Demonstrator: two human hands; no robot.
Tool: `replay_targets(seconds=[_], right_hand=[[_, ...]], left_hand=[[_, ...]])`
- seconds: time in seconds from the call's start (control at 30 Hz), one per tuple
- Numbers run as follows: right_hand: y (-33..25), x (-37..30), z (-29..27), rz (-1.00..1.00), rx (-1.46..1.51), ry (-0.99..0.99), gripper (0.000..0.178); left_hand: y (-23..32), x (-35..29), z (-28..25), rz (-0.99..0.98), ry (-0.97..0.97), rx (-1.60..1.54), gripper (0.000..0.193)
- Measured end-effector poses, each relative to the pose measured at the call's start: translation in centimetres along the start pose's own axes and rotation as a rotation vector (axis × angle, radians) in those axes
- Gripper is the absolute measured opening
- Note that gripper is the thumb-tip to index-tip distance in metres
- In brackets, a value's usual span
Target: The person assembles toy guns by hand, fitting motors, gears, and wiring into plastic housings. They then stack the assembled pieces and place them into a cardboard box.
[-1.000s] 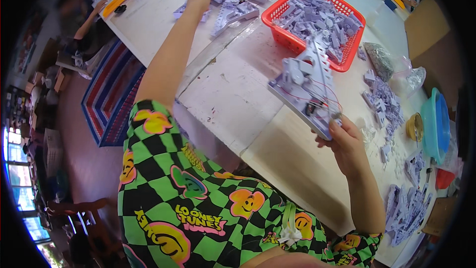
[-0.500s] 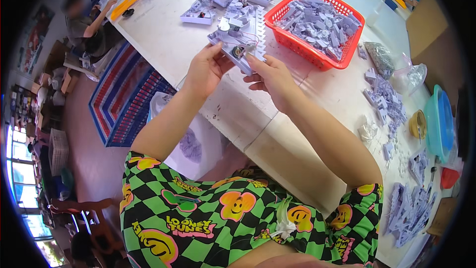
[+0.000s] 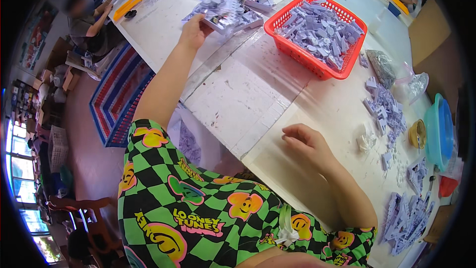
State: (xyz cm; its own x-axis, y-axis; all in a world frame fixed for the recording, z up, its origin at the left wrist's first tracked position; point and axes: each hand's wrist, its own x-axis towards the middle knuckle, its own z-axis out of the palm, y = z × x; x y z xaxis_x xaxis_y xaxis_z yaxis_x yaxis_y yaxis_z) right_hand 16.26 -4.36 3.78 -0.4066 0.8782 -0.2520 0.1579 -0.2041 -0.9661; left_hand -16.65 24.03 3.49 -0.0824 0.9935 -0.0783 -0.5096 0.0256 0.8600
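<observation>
Out at the far left of the table, my left hand (image 3: 193,33) grips the edge of a lavender plastic housing (image 3: 216,21), thumb and fingers closed on it. The housing is slightly blurred and lies over or against a pile of similar lavender housings (image 3: 255,1), some with small dark parts inside. My right hand (image 3: 306,145) hovers above the near part of the table, fingers loosely curved and apart, with nothing in it. Nearest beyond it, to the upper right, stands a red plastic basket (image 3: 317,69) full of small lavender pieces.
At the right lie loose lavender pieces (image 3: 384,106), clear bags (image 3: 416,87), a yellow bowl (image 3: 417,134), a teal basin (image 3: 436,144) and stacked lavender parts (image 3: 406,221). A striped woven bag (image 3: 119,97) stands left of the table; another person (image 3: 87,20) sits beyond it.
My left hand has carried the housing up and left to the pile. My right hand has let go of it and drawn back toward me, to the lower right.
</observation>
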Motion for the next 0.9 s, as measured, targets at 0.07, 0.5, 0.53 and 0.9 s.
replay_targets(seconds=[0.07, 0.5, 0.53, 0.9], right_hand=[[-0.4, -0.3, -0.5, 0.041, 0.006, -0.009, 0.026], [-0.7, -0.2, -0.7, 0.102, 0.197, -0.015, 0.027], [-0.8, -0.2, -0.8, 0.122, 0.199, -0.023, 0.027], [-0.5, 0.3, -0.9, 0.109, 0.158, -0.001, 0.024]], left_hand=[[0.4, 0.4, -0.8, 0.013, 0.010, -0.063, 0.028], [1.4, -1.5, -3.3, 0.206, 0.303, -0.333, 0.030], [1.5, -2.4, -3.0, 0.201, 0.300, -0.329, 0.030], [3.3, -8.1, -4.1, -0.023, 0.194, -0.150, 0.026]])
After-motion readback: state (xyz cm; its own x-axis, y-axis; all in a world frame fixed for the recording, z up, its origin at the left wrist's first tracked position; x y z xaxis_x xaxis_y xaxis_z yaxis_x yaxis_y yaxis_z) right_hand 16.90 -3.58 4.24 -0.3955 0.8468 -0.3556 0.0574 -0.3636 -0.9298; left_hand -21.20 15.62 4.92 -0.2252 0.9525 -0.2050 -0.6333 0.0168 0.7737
